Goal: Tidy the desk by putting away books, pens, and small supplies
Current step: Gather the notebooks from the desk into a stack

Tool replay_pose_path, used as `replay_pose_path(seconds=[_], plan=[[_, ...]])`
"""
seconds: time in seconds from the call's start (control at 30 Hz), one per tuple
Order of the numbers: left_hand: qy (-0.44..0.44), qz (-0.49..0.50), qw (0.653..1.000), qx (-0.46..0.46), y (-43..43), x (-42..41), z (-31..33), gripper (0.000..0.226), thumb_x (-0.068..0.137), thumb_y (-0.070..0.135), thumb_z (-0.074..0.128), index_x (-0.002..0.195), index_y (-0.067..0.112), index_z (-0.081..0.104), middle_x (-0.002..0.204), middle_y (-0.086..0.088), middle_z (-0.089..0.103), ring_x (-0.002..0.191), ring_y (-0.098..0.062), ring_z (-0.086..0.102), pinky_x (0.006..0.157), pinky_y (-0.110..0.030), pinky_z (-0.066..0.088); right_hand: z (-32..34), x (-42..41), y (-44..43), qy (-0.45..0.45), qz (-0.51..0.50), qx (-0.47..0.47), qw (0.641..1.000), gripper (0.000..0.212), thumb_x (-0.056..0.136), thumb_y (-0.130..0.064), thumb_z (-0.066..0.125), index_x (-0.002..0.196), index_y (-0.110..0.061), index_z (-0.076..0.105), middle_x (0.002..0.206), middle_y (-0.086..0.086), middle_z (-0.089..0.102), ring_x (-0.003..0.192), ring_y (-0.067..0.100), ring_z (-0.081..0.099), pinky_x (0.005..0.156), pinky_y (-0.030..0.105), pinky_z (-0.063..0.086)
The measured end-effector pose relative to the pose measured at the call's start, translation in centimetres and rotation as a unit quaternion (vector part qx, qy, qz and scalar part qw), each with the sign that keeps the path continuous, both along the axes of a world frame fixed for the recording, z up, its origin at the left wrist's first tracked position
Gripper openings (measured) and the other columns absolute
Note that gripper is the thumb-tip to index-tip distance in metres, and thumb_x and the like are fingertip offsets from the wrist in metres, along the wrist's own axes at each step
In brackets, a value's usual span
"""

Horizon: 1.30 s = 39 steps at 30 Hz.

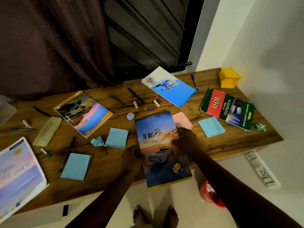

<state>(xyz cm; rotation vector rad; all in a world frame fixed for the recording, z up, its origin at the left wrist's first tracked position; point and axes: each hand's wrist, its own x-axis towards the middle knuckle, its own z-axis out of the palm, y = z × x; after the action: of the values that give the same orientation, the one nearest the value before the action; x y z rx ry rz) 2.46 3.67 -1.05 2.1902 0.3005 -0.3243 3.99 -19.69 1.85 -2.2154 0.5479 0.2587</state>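
A: From the head view, we hold the notebook [162, 148] with both hands at the desk's [230, 142] near edge, its lower end overhanging.

B: Our left hand [131, 156] pinches its left edge; our right hand [185, 137] pinches the right edge, fingers curled.

A: A pink case [185, 120] seems tucked under its far corner. Pens [135, 94] and blue pads [116, 137] lie scattered around.

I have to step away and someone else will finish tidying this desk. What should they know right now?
Left hand and right hand both grip the Quiet Ride notebook at the desk front edge. Nothing looks put away yet. Left: WHY book, other notebooks, scattered pens, blue sticky pads, crumpled paper. The yellow holder sits at the far right corner.
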Motion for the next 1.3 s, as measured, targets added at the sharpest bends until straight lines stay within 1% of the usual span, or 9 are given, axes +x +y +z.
replay_pose_path(seconds=[0.27, 0.37, 0.47, 0.67, 0.73, 0.9, 1.03, 1.17, 1.3], plan=[[-0.061, -0.059, 0.994, 0.068, 0.5, 1.3, -0.1, 0.017, 0.084, 0.009, 0.073, 0.097, 0.018, 0.065, 0.086, 0.001, 0.065, 0.082, -0.017, 0.060, 0.076, -0.024, 0.042, -0.9, 0.1, 1.3, 0.007, 0.045, -0.088, 0.995, 0.057, 0.086, -0.024, 0.078, 0.137, -0.020, 0.056, 0.125, 0.004, 0.067, 0.111, 0.023, 0.065, 0.092, 0.036, 0.058], [-0.088, -0.070, 0.991, 0.069, 0.2, 1.3, -1.6, 0.023, 0.086, 0.003, 0.070, 0.109, 0.006, 0.066, 0.104, -0.017, 0.069, 0.097, -0.032, 0.066, 0.088, -0.036, 0.051, -2.0, 0.1, 1.0, -0.009, 0.055, -0.112, 0.992, 0.054, 0.084, -0.031, 0.079, 0.133, -0.024, 0.058, 0.125, 0.001, 0.066, 0.115, 0.022, 0.065, 0.094, 0.037, 0.057], [-0.111, -0.081, 0.988, 0.065, 0.0, 1.3, -1.5, 0.030, 0.083, -0.001, 0.070, 0.112, 0.008, 0.065, 0.107, -0.015, 0.068, 0.104, -0.029, 0.065, 0.091, -0.041, 0.054, -1.5, -0.2, 1.1, -0.009, 0.049, -0.133, 0.990, 0.049, 0.083, -0.035, 0.079, 0.127, -0.024, 0.061, 0.123, 0.000, 0.066, 0.112, 0.020, 0.065, 0.092, 0.037, 0.058], [-0.131, -0.075, 0.988, 0.037, -1.9, 3.0, 0.9, 0.021, 0.087, 0.014, 0.075, 0.106, 0.020, 0.068, 0.097, 0.009, 0.065, 0.082, -0.002, 0.060, 0.068, -0.005, 0.036, 0.6, 0.2, 0.3, -0.063, 0.018, -0.116, 0.991, 0.033, 0.096, -0.029, 0.067, 0.126, -0.016, 0.064, 0.123, 0.007, 0.069, 0.109, 0.025, 0.067, 0.085, 0.031, 0.054], [-0.150, -0.067, 0.986, 0.009, -2.7, 4.0, 1.4, 0.020, 0.086, 0.017, 0.076, 0.105, 0.021, 0.070, 0.099, 0.008, 0.069, 0.085, -0.004, 0.064, 0.073, -0.009, 0.043, 2.0, 1.3, -0.9, -0.097, -0.012, -0.091, 0.991, 0.037, 0.094, -0.028, 0.069, 0.129, -0.014, 0.065, 0.127, 0.009, 0.069, 0.113, 0.028, 0.067, 0.094, 0.036, 0.055], [-0.155, -0.052, 0.985, -0.057, -5.8, 6.7, 3.1, 0.019, 0.089, 0.017, 0.074, 0.107, 0.022, 0.070, 0.108, 0.004, 0.071, 0.091, -0.009, 0.066, 0.079, -0.019, 0.050, 4.3, 6.0, -5.7, -0.138, 0.022, -0.095, 0.986, 0.025, 0.083, -0.020, 0.075, 0.106, -0.010, 0.072, 0.104, 0.011, 0.076, 0.096, 0.032, 0.072, 0.083, 0.041, 0.059], [-0.155, -0.025, 0.985, -0.075, -9.3, 9.4, 4.0, 0.017, 0.088, 0.014, 0.074, 0.105, 0.014, 0.071, 0.106, 0.000, 0.072, 0.096, -0.016, 0.068, 0.086, -0.032, 0.054, 4.7, 10.6, -9.5, -0.138, 0.038, -0.103, 0.984, 0.040, 0.083, -0.022, 0.078, 0.120, -0.009, 0.070, 0.117, 0.011, 0.074, 0.108, 0.031, 0.070, 0.091, 0.035, 0.054], [-0.150, 0.004, 0.985, -0.079, -13.1, 12.0, 4.1, 0.014, 0.088, 0.013, 0.073, 0.099, 0.020, 0.069, 0.100, 0.004, 0.072, 0.093, -0.013, 0.068, 0.078, -0.024, 0.052, 4.0, 15.1, -13.5, -0.125, 0.088, -0.117, 0.981, 0.055, 0.085, -0.025, 0.077, 0.134, -0.008, 0.061, 0.132, 0.016, 0.067, 0.123, 0.033, 0.062, 0.102, 0.038, 0.049], [-0.149, 0.017, 0.986, -0.074, -15.9, 13.8, 4.4, 0.017, 0.087, 0.010, 0.072, 0.094, 0.024, 0.066, 0.094, 0.009, 0.070, 0.083, -0.004, 0.066, 0.069, -0.017, 0.046, 3.0, 19.0, -16.5, -0.102, 0.127, -0.139, 0.977, 0.057, 0.081, -0.034, 0.071, 0.133, -0.012, 0.061, 0.128, 0.015, 0.068, 0.116, 0.036, 0.064, 0.095, 0.041, 0.053]])
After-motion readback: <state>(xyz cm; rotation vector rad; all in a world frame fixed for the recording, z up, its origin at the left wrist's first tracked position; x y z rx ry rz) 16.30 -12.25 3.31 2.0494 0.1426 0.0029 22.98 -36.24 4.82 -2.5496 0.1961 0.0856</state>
